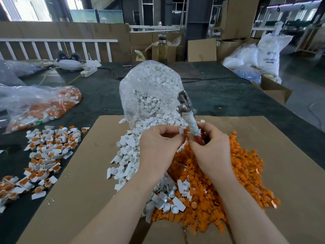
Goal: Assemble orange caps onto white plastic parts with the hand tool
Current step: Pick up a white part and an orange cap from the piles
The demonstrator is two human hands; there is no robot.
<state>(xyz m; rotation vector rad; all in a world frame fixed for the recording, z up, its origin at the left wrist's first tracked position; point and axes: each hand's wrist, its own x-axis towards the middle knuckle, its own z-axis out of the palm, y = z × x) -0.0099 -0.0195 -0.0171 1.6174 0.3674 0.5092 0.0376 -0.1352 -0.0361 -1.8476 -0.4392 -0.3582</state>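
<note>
My left hand (159, 143) pinches a small white plastic part (181, 129) with an orange cap (185, 131) against it, held above the piles. My right hand (210, 143) grips the hand tool (186, 111) by its red, tape-wrapped handles, its metal head pointing up and away. Fingertips of both hands meet at the part. A heap of loose white parts (126, 152) lies under my left hand. To the right spreads a heap of orange caps (228, 173). Assembled white-and-orange pieces (47, 152) lie scattered at the left.
A clear bag of white parts (151, 88) stands behind my hands. A second bag with orange and white pieces (44, 106) lies at the left. Brown cardboard (79, 191) covers the dark table (219, 95). A bottle (162, 50), power strip (88, 72) and boxes stand at the back.
</note>
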